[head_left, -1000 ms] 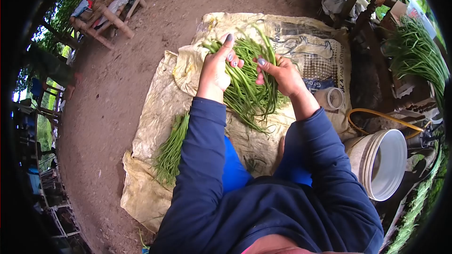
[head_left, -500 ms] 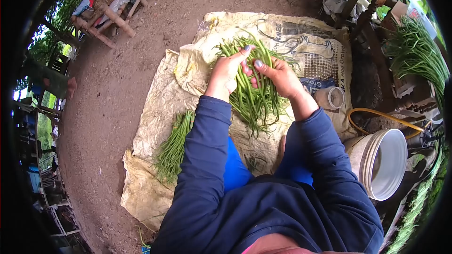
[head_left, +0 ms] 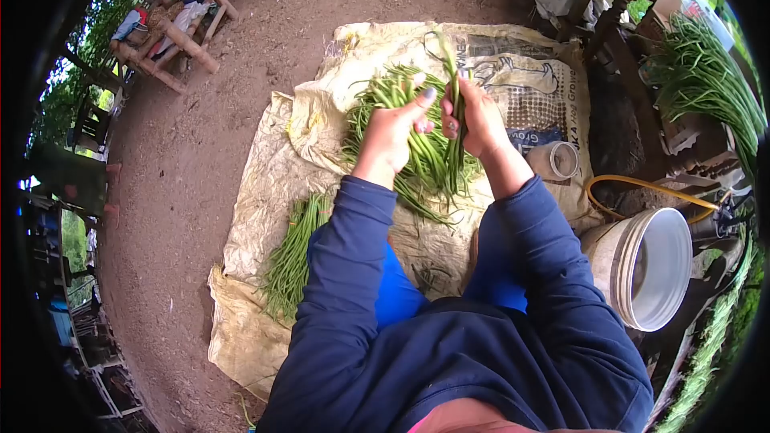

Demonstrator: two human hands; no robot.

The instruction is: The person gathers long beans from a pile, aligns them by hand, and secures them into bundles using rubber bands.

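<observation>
Long green string beans (head_left: 433, 162) lie in a loose heap on the spread sack sheet (head_left: 265, 192) in front of me. My left hand (head_left: 388, 135) is closed around a bunch of them, thumb on top. Just to its right, my right hand (head_left: 481, 122) grips a smaller bunch of beans upright, their upper ends blurred and their lower ends hanging over the heap. A separate bundle of string beans (head_left: 295, 252), with a reddish band near its top, lies by my left forearm.
At right stand a small pail (head_left: 553, 162) and a large white bucket (head_left: 642, 269), with a yellow hose (head_left: 642, 183) behind it. More long beans (head_left: 706, 80) drape over a wooden bench. A bamboo seat (head_left: 180, 36) stands at upper left on the dirt floor (head_left: 176, 216).
My hands have drawn apart; the right has moved a little right with a small bunch of beans, separated from the beans in my left hand. The view has shifted slightly.
</observation>
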